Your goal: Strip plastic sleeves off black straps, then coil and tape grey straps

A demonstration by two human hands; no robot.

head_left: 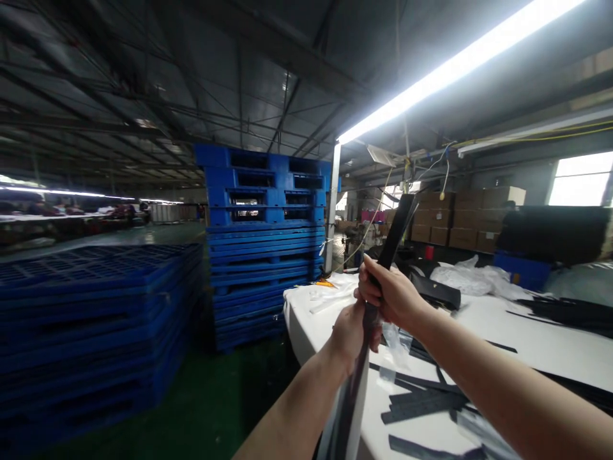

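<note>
A long black strip point(398, 230) rises at a slant above the white table, held in both hands. My right hand point(389, 289) is closed around it, fingers wrapped over its front. Just below, my left hand point(348, 329) grips the same strip, the two hands nearly touching. From there the strip's lower part runs down toward the bottom of the view, where it looks shiny and blurred. On the white table point(479, 342) beneath lie several loose black strips point(424, 404) and clear plastic pieces point(397, 348).
Blue pallets point(268, 255) stand in a tall stack ahead, with a lower pallet stack point(96, 319) at left. A black bag point(433, 291), crumpled clear plastic point(467, 276) and an orange-handled tool point(324, 283) rest on the table. Cardboard boxes point(460, 217) are piled behind. A lit tube point(454, 73) hangs overhead.
</note>
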